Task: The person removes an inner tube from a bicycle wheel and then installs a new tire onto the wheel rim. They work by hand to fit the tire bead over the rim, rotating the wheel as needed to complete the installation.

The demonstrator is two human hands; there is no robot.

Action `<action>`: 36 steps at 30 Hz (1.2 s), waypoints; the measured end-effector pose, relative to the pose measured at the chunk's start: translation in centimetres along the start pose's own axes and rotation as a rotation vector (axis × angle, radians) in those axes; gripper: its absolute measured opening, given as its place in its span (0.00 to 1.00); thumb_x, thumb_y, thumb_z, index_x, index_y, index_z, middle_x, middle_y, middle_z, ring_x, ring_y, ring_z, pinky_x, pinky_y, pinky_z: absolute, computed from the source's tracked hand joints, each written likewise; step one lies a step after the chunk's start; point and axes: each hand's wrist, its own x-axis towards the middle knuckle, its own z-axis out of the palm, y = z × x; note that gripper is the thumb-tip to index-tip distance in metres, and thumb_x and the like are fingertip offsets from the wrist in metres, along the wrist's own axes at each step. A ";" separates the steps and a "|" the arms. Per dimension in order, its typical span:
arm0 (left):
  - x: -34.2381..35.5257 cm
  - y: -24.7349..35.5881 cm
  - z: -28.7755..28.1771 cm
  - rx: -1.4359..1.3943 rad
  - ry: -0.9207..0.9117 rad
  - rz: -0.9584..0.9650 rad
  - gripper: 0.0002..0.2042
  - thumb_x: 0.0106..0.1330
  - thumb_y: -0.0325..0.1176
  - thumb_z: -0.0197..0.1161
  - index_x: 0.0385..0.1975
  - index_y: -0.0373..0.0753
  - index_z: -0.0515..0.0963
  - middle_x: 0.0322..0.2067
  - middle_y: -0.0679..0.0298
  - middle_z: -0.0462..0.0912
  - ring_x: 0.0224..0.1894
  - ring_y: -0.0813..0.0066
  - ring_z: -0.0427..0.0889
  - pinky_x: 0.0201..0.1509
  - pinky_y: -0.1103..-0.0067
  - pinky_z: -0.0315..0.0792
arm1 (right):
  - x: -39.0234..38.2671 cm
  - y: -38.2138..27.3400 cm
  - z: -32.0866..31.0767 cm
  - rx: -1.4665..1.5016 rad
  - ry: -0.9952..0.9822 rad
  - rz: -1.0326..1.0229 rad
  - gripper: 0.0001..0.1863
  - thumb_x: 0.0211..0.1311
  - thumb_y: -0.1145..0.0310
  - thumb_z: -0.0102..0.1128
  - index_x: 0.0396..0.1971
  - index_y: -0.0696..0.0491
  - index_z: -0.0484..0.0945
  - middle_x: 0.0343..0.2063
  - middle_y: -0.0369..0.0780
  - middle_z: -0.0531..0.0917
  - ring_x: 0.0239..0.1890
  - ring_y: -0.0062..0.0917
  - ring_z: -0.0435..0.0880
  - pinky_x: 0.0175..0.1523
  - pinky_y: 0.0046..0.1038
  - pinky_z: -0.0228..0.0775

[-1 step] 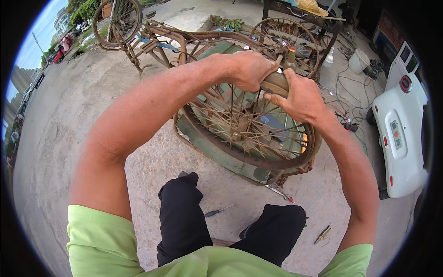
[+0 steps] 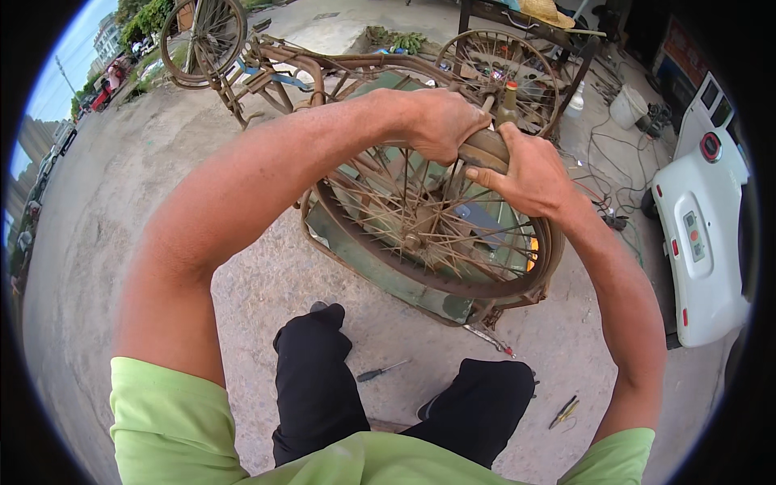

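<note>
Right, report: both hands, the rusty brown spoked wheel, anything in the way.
Left hand, right hand gripping far edge of rusty spoked wheel. Green metal panel beneath. Nothing visibly blocking; red-capped brownish bottle beyond hands.

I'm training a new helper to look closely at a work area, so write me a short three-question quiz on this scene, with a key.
1. True or false: the left grip and right grip are both on the nearest spoked wheel.
2. Fill in: the tool lying on the ground between the dark trouser legs is a ____.
3. The parked vehicle at the right is: (a) red (b) white (c) blue.

Key: 1. True. 2. Screwdriver. 3. (b).
</note>
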 end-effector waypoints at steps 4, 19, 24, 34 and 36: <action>2.9 0.2 -0.6 -0.102 -0.269 0.109 0.34 0.49 0.30 0.76 0.62 0.35 0.78 0.44 0.48 0.91 0.51 0.50 0.90 0.56 0.61 0.81 | -0.1 3.0 0.1 0.394 -0.172 0.003 0.41 0.59 0.44 0.77 0.60 0.65 0.79 0.48 0.53 0.90 0.50 0.38 0.92 0.59 0.39 0.81; -1.8 0.9 3.2 -0.337 0.521 0.085 0.29 0.65 0.49 0.71 0.59 0.35 0.83 0.56 0.47 0.86 0.61 0.49 0.84 0.68 0.59 0.74 | -0.5 4.7 0.1 0.414 -0.135 -0.020 0.44 0.58 0.40 0.78 0.58 0.66 0.81 0.43 0.52 0.92 0.45 0.38 0.92 0.55 0.40 0.82; 0.0 2.9 9.6 0.180 1.211 -0.116 0.23 0.71 0.51 0.69 0.52 0.36 0.85 0.48 0.54 0.87 0.55 0.55 0.84 0.66 0.56 0.69 | 0.2 4.0 -0.2 0.371 -0.135 -0.041 0.44 0.56 0.38 0.77 0.52 0.68 0.82 0.39 0.53 0.91 0.43 0.39 0.92 0.52 0.42 0.82; 1.6 3.6 8.4 0.226 1.067 -0.228 0.23 0.77 0.53 0.61 0.31 0.39 0.90 0.30 0.55 0.90 0.36 0.57 0.90 0.51 0.61 0.75 | -0.2 5.8 1.9 0.616 -0.206 -0.030 0.40 0.58 0.37 0.75 0.48 0.64 0.85 0.34 0.43 0.90 0.37 0.28 0.88 0.46 0.35 0.80; 1.7 3.8 7.5 0.218 0.934 -0.276 0.25 0.80 0.53 0.57 0.34 0.38 0.91 0.32 0.53 0.92 0.38 0.55 0.92 0.52 0.59 0.76 | -0.2 6.7 2.3 0.601 -0.214 -0.017 0.40 0.58 0.34 0.73 0.46 0.62 0.86 0.31 0.41 0.88 0.34 0.25 0.86 0.42 0.34 0.77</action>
